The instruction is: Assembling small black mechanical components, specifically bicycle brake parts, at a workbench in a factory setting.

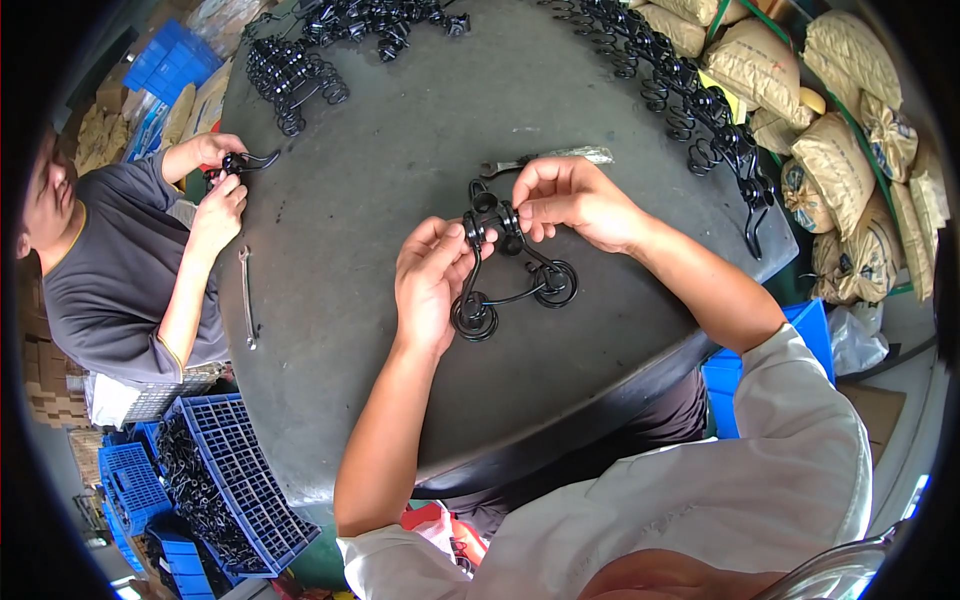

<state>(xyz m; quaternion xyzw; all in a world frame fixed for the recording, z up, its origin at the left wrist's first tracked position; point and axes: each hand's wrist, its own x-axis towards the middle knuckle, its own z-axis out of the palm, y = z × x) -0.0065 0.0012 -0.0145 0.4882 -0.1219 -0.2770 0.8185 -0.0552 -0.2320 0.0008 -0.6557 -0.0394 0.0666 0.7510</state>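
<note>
Both my hands are on a black coiled-wire part (485, 203) with round black fittings, held just above the dark table (620, 300). My left hand (432, 278) pinches the fitting on its left side between thumb and fingers. On the opposite fitting, my right hand (572, 203) is closed with thumb and fingertips. Two wire loops joined by a bent rod hang toward me below the fittings. Just beyond the part lies an open-end wrench (507, 165), its handle wrapped in something pale and partly hidden behind my right hand.
At left, a co-worker (130, 250) handles a similar black part (233, 163). Another wrench (247, 298) lies near the left table edge. Black coiled parts are heaped at the far left (290, 75) and lined up at right (690, 105). A blue crate (245, 480) and sacks (835, 170) flank the table.
</note>
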